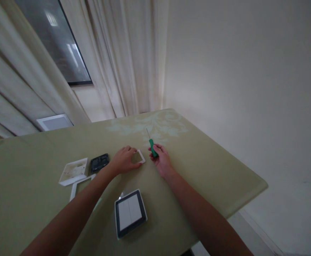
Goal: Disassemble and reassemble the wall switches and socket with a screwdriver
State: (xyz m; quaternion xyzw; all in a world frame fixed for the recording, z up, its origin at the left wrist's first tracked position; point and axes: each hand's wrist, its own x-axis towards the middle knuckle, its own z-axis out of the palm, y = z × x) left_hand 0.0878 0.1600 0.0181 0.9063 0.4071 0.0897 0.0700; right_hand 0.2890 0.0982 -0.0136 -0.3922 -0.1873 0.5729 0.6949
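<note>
My right hand (pixel 162 160) is closed around the green handle of a screwdriver (pixel 152 147), its thin metal shaft pointing up and away over the table. With thumb and fingers on opposite edges, my left hand (pixel 125 159) grips a small white square frame (pixel 142 156); part of it is hidden behind the fingers. Nearer to me lies a switch panel with a dark border and white face (pixel 130 212). Left of my left hand are a black plastic part (pixel 99 162) and an open white box (pixel 74 171). A larger white frame (pixel 74 191) is partly covered by my left forearm.
All of this lies on a greenish table (pixel 198 167) with a pale floral pattern at its far end. A plain wall (pixel 238 89) runs along the right side. Curtains (pixel 134 57) and a dark window (pixel 56 39) stand behind the far edge.
</note>
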